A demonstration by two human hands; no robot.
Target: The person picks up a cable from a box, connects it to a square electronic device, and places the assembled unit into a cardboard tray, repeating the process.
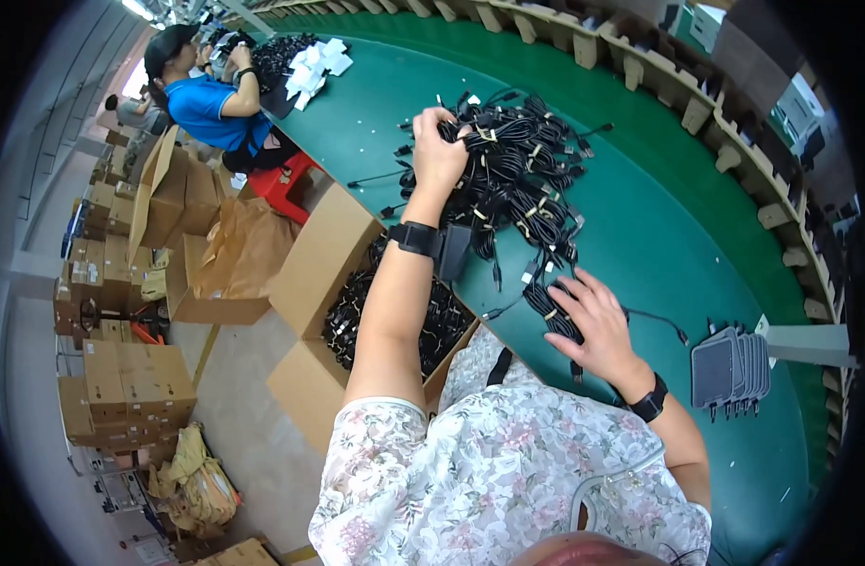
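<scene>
A heap of black USB cables (522,170), coiled and bound with pale ties, lies on the green table. At its near left side my left hand (440,156) is closed, thumb and fingers curled round a coiled cable bundle (484,134). Closer to me, a separate black cable bundle (552,313) rests by the table's near edge, its loose ends trailing on the surface. My right hand (595,325) lies against this bundle with fingers spread and stretched over it, the thumb along its near side. Part of that bundle is hidden under the fingers.
An open cardboard box (324,269) full of black cables stands below the table edge, under my left arm. Several flat grey devices (730,370) stand in a row at right, beside a grey post (810,344). A co-worker in a blue shirt (201,111) sits at far left.
</scene>
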